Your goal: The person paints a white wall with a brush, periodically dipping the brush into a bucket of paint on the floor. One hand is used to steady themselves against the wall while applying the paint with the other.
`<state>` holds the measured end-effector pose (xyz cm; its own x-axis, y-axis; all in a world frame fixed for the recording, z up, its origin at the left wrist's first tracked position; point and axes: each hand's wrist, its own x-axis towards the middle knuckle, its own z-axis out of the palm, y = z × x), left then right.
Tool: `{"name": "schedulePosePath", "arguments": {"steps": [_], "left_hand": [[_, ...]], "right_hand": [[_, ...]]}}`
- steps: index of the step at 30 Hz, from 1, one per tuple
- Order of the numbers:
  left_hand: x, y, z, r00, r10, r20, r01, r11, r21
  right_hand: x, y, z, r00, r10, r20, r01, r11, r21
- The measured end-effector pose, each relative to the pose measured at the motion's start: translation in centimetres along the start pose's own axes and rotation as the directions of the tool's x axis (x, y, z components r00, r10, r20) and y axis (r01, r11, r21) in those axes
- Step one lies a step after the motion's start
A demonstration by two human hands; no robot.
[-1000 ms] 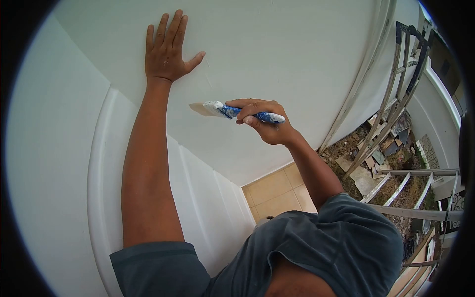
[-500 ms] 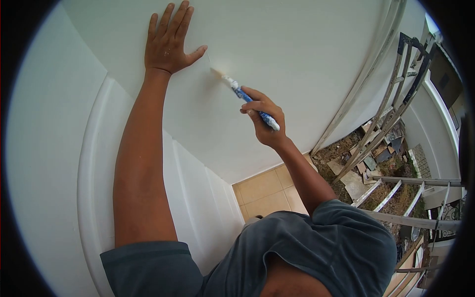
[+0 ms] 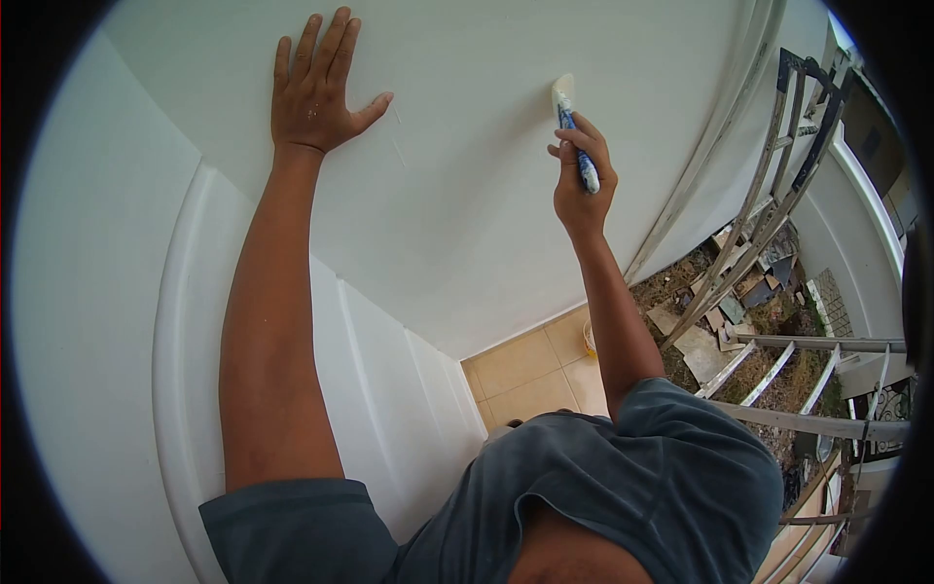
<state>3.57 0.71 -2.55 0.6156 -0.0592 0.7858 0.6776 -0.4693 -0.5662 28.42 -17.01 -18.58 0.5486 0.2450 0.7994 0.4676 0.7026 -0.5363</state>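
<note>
My left hand [image 3: 316,102] lies flat on the pale wall [image 3: 438,224], fingers spread and thumb pointing right. In my right hand [image 3: 587,175] is a paintbrush [image 3: 565,117] with a blue, paint-smeared handle. Its light bristles point up and touch or nearly touch the wall; the exact contact is hard to make out. A thin pale streak [image 3: 399,141] shows on the wall just right of my left thumb.
White panelled moulding [image 3: 185,263] runs along the left. Tan floor tiles [image 3: 520,370] lie below, with a small container [image 3: 590,339] partly hidden by my right forearm. At the right stand a ladder [image 3: 769,195] and metal rails [image 3: 808,419], over ground strewn with rubble [image 3: 739,302].
My right hand has carried the paintbrush right and upward, away from my left hand, and the brush is now more upright. A container on the floor has come into view.
</note>
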Motion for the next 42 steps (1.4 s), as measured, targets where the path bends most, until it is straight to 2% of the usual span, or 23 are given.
{"name": "schedulePosePath", "arguments": {"steps": [1, 3, 5, 7, 8, 9, 10, 12, 15, 17, 19, 22, 23, 24, 26, 27, 29, 30, 33, 35, 38, 40, 42], "left_hand": [[-0.1, 0.1, -0.1, 1.000, -0.013, 0.023, 0.013, 1.000, 0.003], [0.1, 0.0, 0.1, 0.999, -0.024, 0.038, 0.024, 1.000, 0.008], [-0.1, 0.0, 0.0, 0.999, -0.016, 0.038, 0.016, 1.000, 0.004], [-0.1, 0.0, -0.1, 0.999, -0.020, 0.045, 0.020, 1.000, 0.010], [0.0, 0.1, -0.2, 0.999, -0.026, 0.046, 0.025, 1.000, 0.015], [0.0, 0.1, -0.1, 0.999, -0.021, 0.031, 0.020, 1.000, 0.012], [0.0, 0.1, 0.1, 1.000, -0.018, 0.017, 0.018, 1.000, 0.010], [-0.1, 0.0, 0.0, 1.000, -0.017, 0.019, 0.017, 1.000, 0.010], [0.1, 0.1, -0.2, 0.999, -0.020, 0.042, 0.020, 1.000, 0.008], [0.1, 0.2, -0.3, 0.999, -0.027, 0.046, 0.027, 1.000, -0.002], [0.0, 0.3, -0.3, 1.000, -0.018, 0.024, 0.018, 1.000, -0.017], [0.1, 0.0, -0.2, 0.999, -0.021, 0.029, 0.021, 1.000, -0.013], [0.0, 0.1, -0.3, 0.999, -0.028, 0.039, 0.028, 1.000, -0.007], [-0.1, 0.2, -0.4, 0.999, -0.023, 0.041, 0.024, 0.999, -0.022], [0.0, 0.1, -0.4, 0.999, -0.025, 0.033, 0.026, 0.999, -0.036], [0.2, 0.0, -0.3, 0.999, -0.033, 0.026, 0.034, 0.999, -0.036], [-0.1, 0.3, -0.4, 0.998, -0.046, 0.030, 0.048, 0.997, -0.058], [-0.1, 0.2, -0.5, 0.998, -0.045, 0.043, 0.047, 0.998, -0.051], [-0.1, 0.3, -0.6, 0.998, -0.044, 0.048, 0.046, 0.998, -0.040], [-0.1, 0.2, -0.6, 0.997, -0.049, 0.051, 0.051, 0.998, -0.040], [-0.2, 0.2, -0.3, 0.996, -0.052, 0.070, 0.055, 0.997, -0.046], [-0.2, 0.2, -0.3, 0.996, -0.050, 0.075, 0.053, 0.997, -0.048], [0.0, 0.2, -0.7, 0.997, -0.047, 0.065, 0.050, 0.998, -0.044]], "right_hand": [[-1.7, -1.3, 1.3, 0.987, -0.080, 0.142, 0.078, 0.997, 0.021], [-2.8, -4.9, 1.2, 0.821, 0.069, 0.567, -0.248, 0.937, 0.246], [-2.8, -4.5, 0.5, 0.707, 0.120, 0.696, -0.442, 0.845, 0.303], [-0.9, -2.5, -0.9, 0.874, -0.039, 0.484, -0.006, 0.996, 0.091], [0.0, -1.3, -1.7, 0.976, 0.050, 0.210, -0.083, 0.985, 0.151], [1.0, -0.1, -2.5, 0.985, 0.158, -0.072, -0.137, 0.963, 0.232], [2.3, 0.6, -3.3, 0.923, 0.178, -0.340, -0.109, 0.971, 0.212], [4.0, 2.1, -5.4, 0.826, -0.246, -0.507, 0.039, 0.923, -0.384], [3.9, 0.6, -2.8, 0.914, -0.184, -0.361, 0.056, 0.940, -0.338], [1.6, -1.8, 0.6, 0.992, -0.118, 0.046, 0.125, 0.974, -0.188], [-0.7, -5.4, 2.4, 0.936, -0.135, 0.324, 0.134, 0.991, 0.026], [-1.0, -6.3, 1.9, 0.849, 0.135, 0.511, -0.360, 0.855, 0.373], [0.0, -5.6, 1.5, 0.890, 0.111, 0.442, -0.280, 0.899, 0.338], [1.1, -3.9, 0.4, 0.940, 0.007, 0.340, -0.046, 0.993, 0.109], [2.7, -2.0, -0.9, 0.998, 0.028, -0.050, -0.025, 0.998, 0.066], [3.5, -1.6, -1.3, 0.964, 0.057, -0.260, -0.039, 0.996, 0.074], [5.1, -1.0, -2.4, 0.930, -0.273, -0.246, 0.127, 0.866, -0.484], [5.2, -0.5, -2.3, 0.922, -0.329, -0.202, 0.161, 0.803, -0.574], [3.6, -1.9, 2.2, 0.998, 0.009, -0.065, -0.025, 0.968, -0.251], [1.5, -5.0, 4.6, 0.985, -0.095, 0.141, 0.108, 0.990, -0.090], [1.4, -8.5, 5.0, 0.940, 0.082, 0.332, -0.233, 0.864, 0.446], [3.6, -7.0, 3.7, 0.939, 0.100, 0.330, -0.209, 0.926, 0.314], [5.8, -3.7, 2.1, 0.996, -0.027, 0.085, 0.018, 0.994, 0.111]]}}
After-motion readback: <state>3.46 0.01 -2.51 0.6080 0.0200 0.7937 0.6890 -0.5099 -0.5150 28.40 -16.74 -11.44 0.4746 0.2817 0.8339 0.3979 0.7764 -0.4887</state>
